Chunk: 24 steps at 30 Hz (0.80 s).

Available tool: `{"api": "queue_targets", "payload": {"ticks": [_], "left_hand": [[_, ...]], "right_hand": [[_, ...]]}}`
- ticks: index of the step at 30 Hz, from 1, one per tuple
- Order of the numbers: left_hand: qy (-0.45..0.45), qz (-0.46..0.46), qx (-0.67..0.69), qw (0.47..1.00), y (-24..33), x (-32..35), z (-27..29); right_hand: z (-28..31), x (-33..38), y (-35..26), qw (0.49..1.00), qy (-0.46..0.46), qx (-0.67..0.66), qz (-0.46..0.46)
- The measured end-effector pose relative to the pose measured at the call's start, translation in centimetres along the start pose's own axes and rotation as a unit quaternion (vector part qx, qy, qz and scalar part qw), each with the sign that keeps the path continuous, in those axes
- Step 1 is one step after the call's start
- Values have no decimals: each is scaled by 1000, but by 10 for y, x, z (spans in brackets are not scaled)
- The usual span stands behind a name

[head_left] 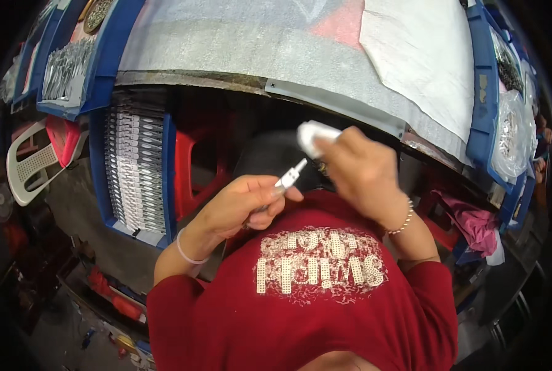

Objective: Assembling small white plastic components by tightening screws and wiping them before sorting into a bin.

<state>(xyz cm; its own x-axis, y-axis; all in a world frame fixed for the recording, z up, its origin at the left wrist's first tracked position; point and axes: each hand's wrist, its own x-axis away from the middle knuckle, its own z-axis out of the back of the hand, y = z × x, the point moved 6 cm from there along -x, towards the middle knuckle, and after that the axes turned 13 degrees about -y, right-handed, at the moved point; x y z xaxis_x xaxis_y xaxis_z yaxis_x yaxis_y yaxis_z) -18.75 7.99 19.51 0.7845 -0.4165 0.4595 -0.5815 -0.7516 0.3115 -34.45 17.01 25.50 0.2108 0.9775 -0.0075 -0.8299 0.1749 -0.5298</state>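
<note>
Small white-and-silver part: one (290,177); located in front of the shirt, below the bench front edge, pinched between thumb and fingers of the left hand (242,201).
Part axis: slanted, wide end at the left fingertips, narrow tip aimed up and right – toward the right hand (364,170).
Nearer hand: left, in contact with the part; the right hand is held just above and to the right of the tip.
White piece: one (315,136); gripped in the curled fingers of the right hand, just above the narrow tip. Blurred – cloth or plastic cannot be told, nor whether the tip is touched.
Hands: two, both closed in a pinch, neither spread; remaining left fingers curled in toward the palm.
Wrists: pale band (189,253) on the left, beaded bracelet (402,222) on the right; one each.
Bench: one (214,81), beyond the hands; pale covering on top, one metal strip (331,106) along the front edge.
Lower-left blue bin: one (169,185), beside the left forearm; packed with rows of silver-and-white pieces (134,161), too small and tight to be counted.
Upper-left blue bin: silver pieces (72,65) heaped inside, count not readable.
Right-side blue bin: clear plastic bag (512,136) seen at it, one.
Seats: one red stool (185,164) by the lower-left bin; one white perforated chair (25,162) farther left.
Pink cloth: one (474,222), right of the right arm.
</note>
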Motion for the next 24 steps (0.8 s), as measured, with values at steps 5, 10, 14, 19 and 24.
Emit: {"api": "queue_targets", "payload": {"ticks": [5, 10, 14, 19, 24], "left_hand": [[98, -263, -692, 665, 23, 8, -27], [211, -178, -830, 485, 29, 7, -35], [146, -234, -753, 597, 31, 7, -27], [92, -174, -482, 854, 27, 19, -10], [1, -59, -54, 997, 10, 9, -10]], "right_hand": [[2, 3, -45, 988, -34, -9, 148], [15, -4, -7, 1000, -21, 2, -11], [-3, 0, -44, 989, -80, 7, 121], [43, 1, -19, 996, 47, 27, 76], [23, -2, -17, 995, -14, 62, 74]]}}
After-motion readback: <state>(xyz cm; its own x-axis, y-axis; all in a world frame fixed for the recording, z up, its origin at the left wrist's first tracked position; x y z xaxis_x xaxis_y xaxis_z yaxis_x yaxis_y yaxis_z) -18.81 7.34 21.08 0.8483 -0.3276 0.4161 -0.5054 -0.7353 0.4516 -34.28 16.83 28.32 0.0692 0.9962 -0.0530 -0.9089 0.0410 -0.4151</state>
